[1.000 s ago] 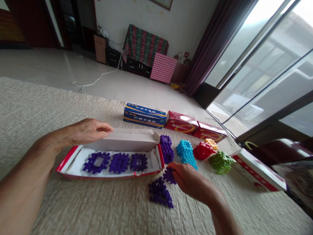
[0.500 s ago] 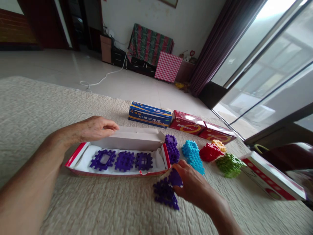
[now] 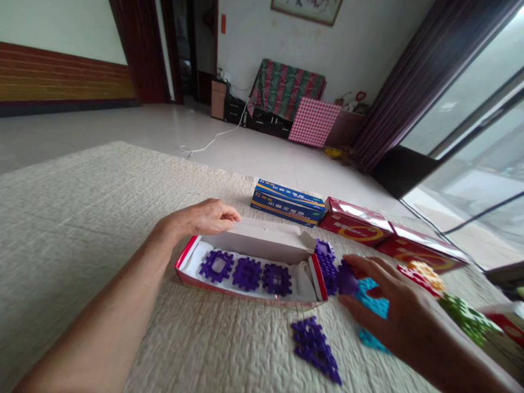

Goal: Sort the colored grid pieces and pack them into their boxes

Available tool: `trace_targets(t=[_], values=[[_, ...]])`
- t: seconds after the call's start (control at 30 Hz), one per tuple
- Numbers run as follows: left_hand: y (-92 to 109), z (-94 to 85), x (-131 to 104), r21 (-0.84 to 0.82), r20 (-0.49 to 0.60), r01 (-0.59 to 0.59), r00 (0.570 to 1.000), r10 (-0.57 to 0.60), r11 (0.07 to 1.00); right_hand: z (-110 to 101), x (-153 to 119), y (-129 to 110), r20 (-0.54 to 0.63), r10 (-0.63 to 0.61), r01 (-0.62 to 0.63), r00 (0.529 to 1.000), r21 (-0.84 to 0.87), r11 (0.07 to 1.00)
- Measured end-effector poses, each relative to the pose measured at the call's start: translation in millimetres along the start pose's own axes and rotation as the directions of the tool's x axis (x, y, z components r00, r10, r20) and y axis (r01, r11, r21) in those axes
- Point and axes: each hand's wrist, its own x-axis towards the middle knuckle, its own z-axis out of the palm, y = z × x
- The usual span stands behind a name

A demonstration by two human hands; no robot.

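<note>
My left hand [image 3: 215, 216] is closed at the raised lid [image 3: 266, 232] of an open red-and-white cardboard box [image 3: 249, 295], its fingertips at the lid's upper left corner. Inside, on white padding, lie three purple square interlocking toy pieces [image 3: 246, 274] in a row. A purple rounded toy piece [image 3: 347, 278] is pinched between the thumb and fingers of my right hand [image 3: 393, 297], just right of the box. That hand partly hides a light blue stack of pieces [image 3: 373, 300]. Against the box's right end stands a purple stack [image 3: 326, 265]. Purple triangular pieces [image 3: 315, 346] lie in front.
A blue box [image 3: 286, 204] and two red boxes [image 3: 356, 222] line the far edge of the quilted cover [image 3: 164, 180]. Red pieces [image 3: 417, 277], yellow pieces [image 3: 428, 273] and green pieces [image 3: 466, 316] sit at the right, near another red-and-white box [image 3: 510, 322].
My right hand has lifted from the purple triangular pieces with a rounded piece and moved right and up, beside the purple stack. My left hand stays at the lid. The view has swung left.
</note>
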Motion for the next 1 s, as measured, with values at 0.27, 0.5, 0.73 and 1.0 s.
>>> trace_targets(t=[0.27,0.5,0.73,1.0], values=[[-13.5,-1.7,3.7,-0.024,-0.011,-0.009,1.0,0.009,1.0,34.4,69.9,-127.9,0.156,-0.293,0.239,0.943,0.294,0.926],[-17.0,-1.9,3.7,-0.059,-0.004,-0.019,1.0,0.019,0.998,73.6,100.5,-159.6,0.304,-0.427,0.348,0.851,0.282,0.894],[-14.4,-3.1,1.3,-0.04,-0.009,-0.03,1.0,0.03,0.999,87.3,107.3,-163.6,0.292,-0.463,0.395,0.837,0.264,0.88],[-15.7,-3.1,2.4,-0.038,0.005,-0.019,1.0,0.02,0.999,33.3,74.4,-115.1,-0.081,-0.314,0.323,0.946,0.322,0.89]])
